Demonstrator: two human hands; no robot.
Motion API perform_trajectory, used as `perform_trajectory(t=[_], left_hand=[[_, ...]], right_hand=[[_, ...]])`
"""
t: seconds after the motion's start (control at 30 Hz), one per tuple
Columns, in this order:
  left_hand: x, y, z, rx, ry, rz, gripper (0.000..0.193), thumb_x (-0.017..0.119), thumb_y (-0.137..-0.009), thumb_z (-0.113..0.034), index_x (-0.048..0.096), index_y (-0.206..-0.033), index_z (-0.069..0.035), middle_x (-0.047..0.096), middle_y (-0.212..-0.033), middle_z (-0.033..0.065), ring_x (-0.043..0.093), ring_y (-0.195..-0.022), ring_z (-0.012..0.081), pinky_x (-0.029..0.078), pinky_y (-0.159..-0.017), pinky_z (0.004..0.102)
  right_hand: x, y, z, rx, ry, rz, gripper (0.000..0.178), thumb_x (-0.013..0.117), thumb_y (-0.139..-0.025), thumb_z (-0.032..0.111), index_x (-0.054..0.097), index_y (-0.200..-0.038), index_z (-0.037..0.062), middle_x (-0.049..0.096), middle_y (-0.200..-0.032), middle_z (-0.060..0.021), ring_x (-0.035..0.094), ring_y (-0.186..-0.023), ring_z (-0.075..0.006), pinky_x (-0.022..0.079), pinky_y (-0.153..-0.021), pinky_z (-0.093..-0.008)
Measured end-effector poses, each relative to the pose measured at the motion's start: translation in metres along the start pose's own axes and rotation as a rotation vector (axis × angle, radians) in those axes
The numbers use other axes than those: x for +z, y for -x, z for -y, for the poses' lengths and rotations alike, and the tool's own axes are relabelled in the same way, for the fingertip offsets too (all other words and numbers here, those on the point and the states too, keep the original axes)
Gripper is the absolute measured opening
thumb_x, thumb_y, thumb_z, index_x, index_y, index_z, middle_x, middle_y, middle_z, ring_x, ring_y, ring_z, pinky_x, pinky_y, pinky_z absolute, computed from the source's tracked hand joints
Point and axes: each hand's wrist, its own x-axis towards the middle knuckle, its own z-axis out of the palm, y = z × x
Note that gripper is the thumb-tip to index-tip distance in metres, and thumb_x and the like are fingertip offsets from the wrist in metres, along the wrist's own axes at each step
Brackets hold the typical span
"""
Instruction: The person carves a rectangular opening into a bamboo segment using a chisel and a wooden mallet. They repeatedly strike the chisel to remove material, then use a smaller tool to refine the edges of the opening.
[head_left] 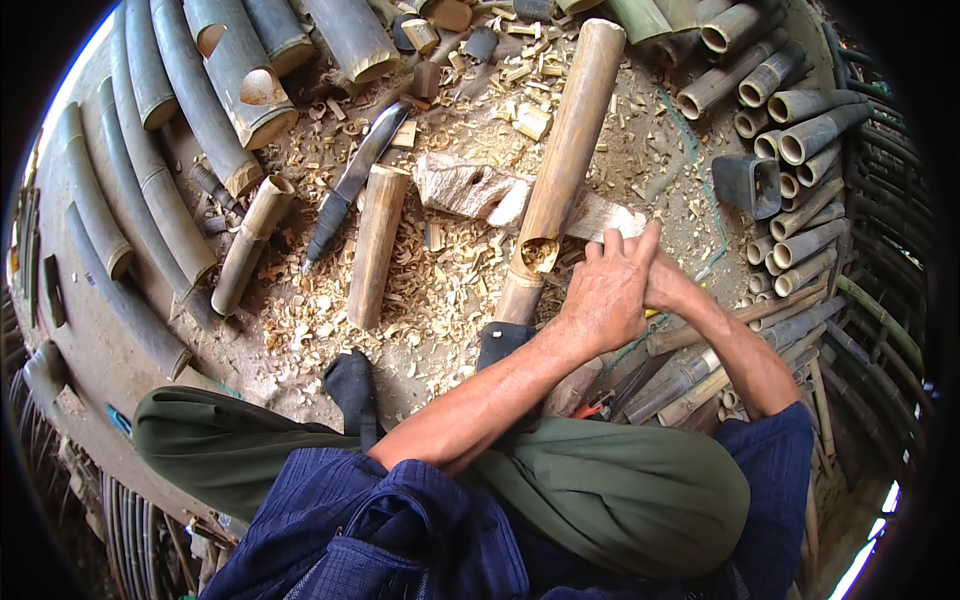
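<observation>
Pale shavings [460,285] are littering the floor [740,240] around a bamboo tube [578,125], which is lying across a rough, pale block [465,188]. One opening [540,256] is already showing, cut into the wall near the tube's closer end, with loose bits sitting inside; the farther length is looking uncut, and whether more cutting is left I cannot tell. Left hand [606,288] and right hand [662,280] are overlapping just right of the tube, hiding whatever they might be grasping. Leftward, a knife [357,170] is lying unheld.
</observation>
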Motion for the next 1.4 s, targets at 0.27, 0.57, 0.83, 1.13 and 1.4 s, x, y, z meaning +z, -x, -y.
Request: perform_trajectory(t=[0.27,0.57,0.83,1.13,1.4], left_hand=[[0.02,0.005,0.007,0.14,0.118,-0.47,0.104,0.074,-0.075,-0.001,0.021,-0.164,-0.006,0.042,-0.138,0.036,0.05,-0.123,0.0547,0.047,-0.108,0.0565],[0.002,0.02,0.008,0.084,0.096,-0.106,0.108,0.072,-0.074,0.001,0.02,-0.168,-0.015,0.042,-0.141,0.0353,0.055,-0.121,0.055,0.05,-0.105,0.0572],[-0.035,0.032,0.006,0.078,-0.343,0.582,0.091,0.084,-0.061,-0.009,0.057,-0.148,-0.009,0.055,-0.141,0.0279,0.049,-0.141,0.0449,0.049,-0.11,0.0549],[-0.089,0.087,-0.024,0.394,0.135,-0.293,0.059,0.076,-0.08,-0.007,0.057,-0.136,-0.003,0.057,-0.135,0.02,0.059,-0.126,0.0397,0.051,-0.107,0.0468],[-0.15,0.036,0.127,0.082,-0.191,-0.856,0.037,0.07,-0.089,-0.004,0.067,-0.126,-0.002,0.069,-0.118,0.018,0.067,-0.112,0.0286,0.057,-0.1,0.0416]], right_hand=[[-0.05,-0.022,0.025,-0.12,0.297,0.089,0.037,0.079,-0.082,0.028,0.07,-0.109,0.0037,0.07,-0.096,-0.0181,0.069,-0.093,-0.0409,0.057,-0.084,-0.0498],[-0.005,-0.002,0.011,-0.01,-0.007,0.103,0.044,0.076,-0.085,0.027,0.063,-0.12,0.0036,0.065,-0.112,-0.0237,0.066,-0.106,-0.0432,0.054,-0.089,-0.0517],[0.066,0.005,0.124,0.408,-1.45,-0.337,0.03,0.074,-0.091,0.025,0.063,-0.111,0.006,0.06,-0.104,-0.0138,0.058,-0.094,-0.0248,0.052,-0.079,-0.04],[0.032,0.022,0.027,0.621,-1.104,-0.897,0.021,0.074,-0.092,0.021,0.063,-0.101,0.0049,0.064,-0.081,-0.0039,0.058,-0.058,-0.0114,0.052,-0.059,-0.0277],[0.036,0.014,-0.087,0.72,-0.413,-0.972,0.061,0.072,-0.098,0.028,0.052,-0.144,-0.0069,0.06,-0.136,-0.0286,0.06,-0.127,-0.0377,0.047,-0.108,-0.0464]])
